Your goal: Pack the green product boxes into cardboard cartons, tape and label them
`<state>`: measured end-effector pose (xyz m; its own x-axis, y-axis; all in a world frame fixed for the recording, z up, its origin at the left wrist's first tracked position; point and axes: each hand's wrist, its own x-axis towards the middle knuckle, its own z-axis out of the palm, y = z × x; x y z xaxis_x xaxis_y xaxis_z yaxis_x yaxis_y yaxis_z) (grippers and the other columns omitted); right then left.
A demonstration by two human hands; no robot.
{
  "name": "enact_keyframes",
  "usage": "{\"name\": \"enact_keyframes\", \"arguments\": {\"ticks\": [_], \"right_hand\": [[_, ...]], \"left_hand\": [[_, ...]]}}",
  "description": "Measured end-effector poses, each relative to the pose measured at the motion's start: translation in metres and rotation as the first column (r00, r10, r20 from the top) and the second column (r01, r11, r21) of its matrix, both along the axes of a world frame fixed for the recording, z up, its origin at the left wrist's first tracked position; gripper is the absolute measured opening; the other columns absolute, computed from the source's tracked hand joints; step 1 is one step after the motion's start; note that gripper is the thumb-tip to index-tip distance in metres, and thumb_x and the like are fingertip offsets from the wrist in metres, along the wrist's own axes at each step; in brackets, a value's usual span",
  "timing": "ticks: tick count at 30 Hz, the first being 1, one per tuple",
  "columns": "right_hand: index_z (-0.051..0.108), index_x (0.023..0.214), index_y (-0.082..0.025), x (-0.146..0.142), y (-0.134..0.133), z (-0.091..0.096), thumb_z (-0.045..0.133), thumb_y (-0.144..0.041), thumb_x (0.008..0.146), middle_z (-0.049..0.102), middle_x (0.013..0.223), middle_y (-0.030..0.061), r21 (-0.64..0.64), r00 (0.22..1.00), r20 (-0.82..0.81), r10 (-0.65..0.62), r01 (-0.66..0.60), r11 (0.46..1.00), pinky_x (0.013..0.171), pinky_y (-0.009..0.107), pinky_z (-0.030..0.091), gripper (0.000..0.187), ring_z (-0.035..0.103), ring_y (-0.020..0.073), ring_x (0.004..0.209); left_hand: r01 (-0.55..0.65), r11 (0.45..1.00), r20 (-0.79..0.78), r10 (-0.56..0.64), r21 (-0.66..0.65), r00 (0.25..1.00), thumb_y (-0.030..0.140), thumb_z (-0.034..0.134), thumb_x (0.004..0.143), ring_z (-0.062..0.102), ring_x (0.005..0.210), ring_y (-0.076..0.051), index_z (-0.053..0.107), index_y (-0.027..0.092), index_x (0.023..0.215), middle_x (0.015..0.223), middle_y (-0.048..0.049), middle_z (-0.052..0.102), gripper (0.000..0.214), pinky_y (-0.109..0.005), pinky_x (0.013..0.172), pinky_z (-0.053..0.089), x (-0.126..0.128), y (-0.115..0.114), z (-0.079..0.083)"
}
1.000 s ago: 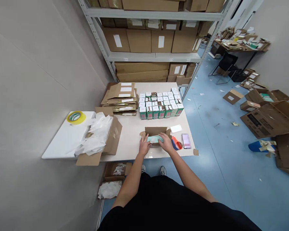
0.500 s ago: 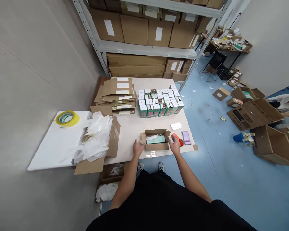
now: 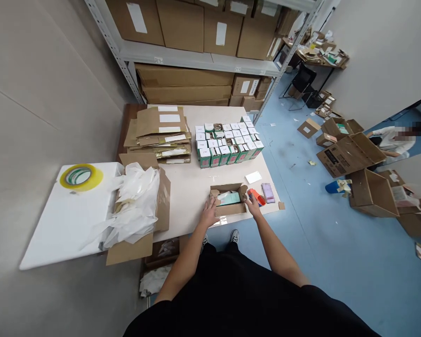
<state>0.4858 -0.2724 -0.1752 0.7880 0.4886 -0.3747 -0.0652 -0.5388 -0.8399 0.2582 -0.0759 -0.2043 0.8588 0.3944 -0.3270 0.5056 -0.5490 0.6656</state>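
A small open cardboard box point(image 3: 233, 209) lies near the table's front edge, with a pale green packet point(image 3: 229, 198) inside, partly under thin clear wrapping. At the box's left end my left hand point(image 3: 209, 214) rests with fingers stretched out against the end flap, which leans inward. On the other end, my right hand point(image 3: 254, 206) has its thumb and fingers at the upright right flap, gripping it. Just beyond that hand, partly hidden by it, lies a red tape dispenser point(image 3: 258, 198). Beside it are purple printed cards point(image 3: 268, 193) and a white card point(image 3: 253, 177).
Rows of green-and-white small boxes point(image 3: 224, 154) stand behind. Flattened cartons point(image 3: 161, 125) are stacked at back left. A carton of white plastic bags point(image 3: 135, 201) and a yellow tape roll point(image 3: 80, 177) sit left. Shelving point(image 3: 196, 58) bounds the back; a person point(image 3: 395, 140) is far right.
My left hand has moved in and right, folding the left flap inward. My right hand stays at the right flap. The camera view has shifted slightly.
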Motion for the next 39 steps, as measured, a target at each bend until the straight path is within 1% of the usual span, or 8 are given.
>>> {"name": "enact_keyframes", "arguments": {"ticks": [3,6,11,16,21,26,32,39], "right_hand": [[0.017,0.167,-0.023,0.001,0.009,0.002,0.066,-0.055,0.085,0.025,0.171,0.0099,-0.043,0.965,0.048,0.256,-0.254,0.966,0.123,0.047,0.033,0.101,0.033,0.0309,0.154],[0.024,0.166,-0.025,0.003,0.011,0.005,0.071,-0.055,0.082,0.018,0.173,0.0088,-0.143,0.827,0.119,0.549,-0.533,0.834,0.126,0.046,0.026,0.101,0.027,0.0312,0.157],[0.037,0.162,-0.028,0.015,0.003,0.012,0.078,-0.063,0.075,0.011,0.174,0.0046,-0.229,0.726,0.054,0.686,-0.660,0.716,0.125,0.041,0.028,0.102,0.031,0.0320,0.155],[0.065,0.141,-0.030,0.029,-0.006,0.020,0.085,-0.067,0.063,0.040,0.164,0.0068,0.008,0.850,-0.053,0.524,-0.524,0.852,0.118,0.043,0.039,0.089,0.052,0.0321,0.142],[0.063,0.141,-0.032,0.029,-0.003,0.026,0.068,-0.066,0.084,0.054,0.155,0.0075,0.102,0.896,-0.245,0.369,-0.355,0.929,0.110,0.050,0.047,0.066,0.054,0.0297,0.139],[0.065,0.139,-0.022,0.018,0.011,0.012,0.070,-0.047,0.084,0.067,0.138,0.0110,0.103,0.974,-0.105,0.201,-0.191,0.976,0.100,0.042,0.054,0.060,0.067,0.0267,0.113],[0.065,0.136,-0.022,0.007,0.026,-0.004,0.060,-0.028,0.088,0.061,0.140,0.0107,-0.166,0.926,0.277,0.257,-0.218,0.962,0.105,0.039,0.050,0.049,0.061,0.0264,0.119],[0.054,0.150,-0.030,0.008,0.024,0.000,0.049,-0.035,0.101,0.054,0.145,0.0121,-0.340,0.876,0.230,0.425,-0.337,0.878,0.100,0.037,0.049,0.049,0.062,0.0277,0.119]], "left_hand": [[-0.009,0.999,-0.060,0.011,0.031,0.998,0.029,0.082,0.075,0.003,0.158,-0.043,-0.001,0.034,0.167,0.175,-0.0046,-0.006,0.124,-0.055,0.123,0.031,-0.002,-0.001,0.001],[-0.013,0.997,-0.040,0.016,0.070,0.999,0.022,0.075,0.080,0.015,0.158,-0.039,0.002,0.035,0.167,0.175,-0.0027,-0.005,0.114,-0.050,0.122,0.034,-0.002,-0.004,0.010],[-0.004,1.000,-0.056,0.005,0.018,0.998,0.018,0.075,0.076,0.042,0.148,-0.034,0.015,0.033,0.167,0.175,-0.0024,-0.003,0.110,-0.039,0.111,0.049,-0.004,-0.002,0.023],[-0.018,0.986,-0.024,0.014,-0.164,1.000,0.039,0.078,0.077,0.034,0.153,-0.031,0.040,0.028,0.160,0.174,-0.0024,0.008,0.092,-0.035,0.115,0.045,-0.006,0.016,0.027],[-0.198,0.955,0.012,0.205,-0.221,0.979,0.051,0.058,0.095,0.039,0.151,-0.026,0.061,0.025,0.144,0.170,-0.0028,0.030,0.056,-0.037,0.121,0.036,0.004,0.018,0.034],[-0.414,0.910,0.074,0.414,-0.021,0.907,0.033,0.048,0.100,0.053,0.138,-0.026,0.042,0.026,0.158,0.157,-0.0075,0.049,0.059,-0.038,0.113,0.045,0.026,-0.002,0.044],[-0.423,0.878,-0.030,0.440,0.223,0.897,0.025,0.048,0.097,0.051,0.136,-0.032,0.021,0.028,0.166,0.166,-0.0110,0.031,0.074,-0.042,0.106,0.050,0.043,-0.018,0.060],[-0.197,0.909,-0.031,0.223,0.367,0.974,0.023,0.053,0.090,0.009,0.158,-0.038,0.019,0.027,0.167,0.175,-0.0042,0.008,0.084,-0.055,0.121,0.031,0.064,-0.001,0.082]]}}
